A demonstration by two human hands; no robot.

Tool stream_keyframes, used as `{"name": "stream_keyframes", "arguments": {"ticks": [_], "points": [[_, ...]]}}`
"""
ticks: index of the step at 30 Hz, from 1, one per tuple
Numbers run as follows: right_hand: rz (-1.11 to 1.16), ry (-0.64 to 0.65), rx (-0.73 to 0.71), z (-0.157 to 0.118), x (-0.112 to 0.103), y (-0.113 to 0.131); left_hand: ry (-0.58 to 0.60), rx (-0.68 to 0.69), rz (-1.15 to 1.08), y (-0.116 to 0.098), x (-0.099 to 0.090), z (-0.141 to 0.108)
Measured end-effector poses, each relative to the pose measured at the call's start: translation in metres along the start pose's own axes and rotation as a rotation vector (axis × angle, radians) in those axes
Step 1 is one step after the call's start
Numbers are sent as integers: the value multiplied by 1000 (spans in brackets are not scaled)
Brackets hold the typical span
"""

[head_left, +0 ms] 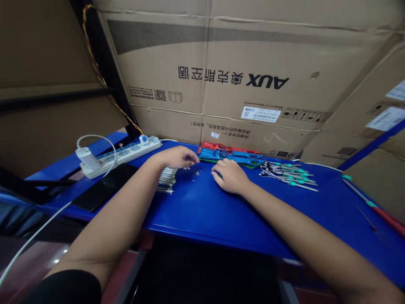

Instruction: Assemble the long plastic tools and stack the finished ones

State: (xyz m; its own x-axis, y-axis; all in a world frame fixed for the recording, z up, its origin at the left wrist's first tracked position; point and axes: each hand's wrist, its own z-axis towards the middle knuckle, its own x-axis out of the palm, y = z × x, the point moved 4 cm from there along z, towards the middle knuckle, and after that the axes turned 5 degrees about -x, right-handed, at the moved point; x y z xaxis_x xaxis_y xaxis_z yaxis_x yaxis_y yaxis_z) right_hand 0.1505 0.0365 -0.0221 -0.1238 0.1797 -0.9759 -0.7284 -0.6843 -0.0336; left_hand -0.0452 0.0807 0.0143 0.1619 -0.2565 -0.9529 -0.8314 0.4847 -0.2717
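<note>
My left hand (181, 157) hovers over the blue table (202, 211), its fingers curled loosely above small white bits (197, 173). Whether anything is between its fingertips is too small to tell. Just below that hand lie several clear tubes (167, 177) in a row. My right hand (232, 175) rests at the near edge of the blue plastic holders (234, 157), fingers bent and turned down; its fingertips are partly hidden. Red holders (218, 146) lie behind the blue ones. Further right is a bunch of thin rods with green ends and wires (294, 174).
A white power strip (139, 148) with a plugged-in charger (88, 159) lies at the left, beside a black phone-like slab (104, 188). A large cardboard box (190, 46) stands behind the table. A red-handled tool (387, 218) is at the right edge.
</note>
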Motion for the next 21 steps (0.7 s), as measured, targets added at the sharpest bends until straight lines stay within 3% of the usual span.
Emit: {"name": "stream_keyframes", "arguments": {"ticks": [4, 13, 21], "points": [[-122, 152, -10, 31, 5, 21, 111, -153, 120, 9, -1, -8], [-285, 517, -27, 72, 18, 35, 228, -134, 245, -10, 28, 10], [-289, 588, -85, 76, 18, 37, 189, -145, 250, -4, 32, 19]]}}
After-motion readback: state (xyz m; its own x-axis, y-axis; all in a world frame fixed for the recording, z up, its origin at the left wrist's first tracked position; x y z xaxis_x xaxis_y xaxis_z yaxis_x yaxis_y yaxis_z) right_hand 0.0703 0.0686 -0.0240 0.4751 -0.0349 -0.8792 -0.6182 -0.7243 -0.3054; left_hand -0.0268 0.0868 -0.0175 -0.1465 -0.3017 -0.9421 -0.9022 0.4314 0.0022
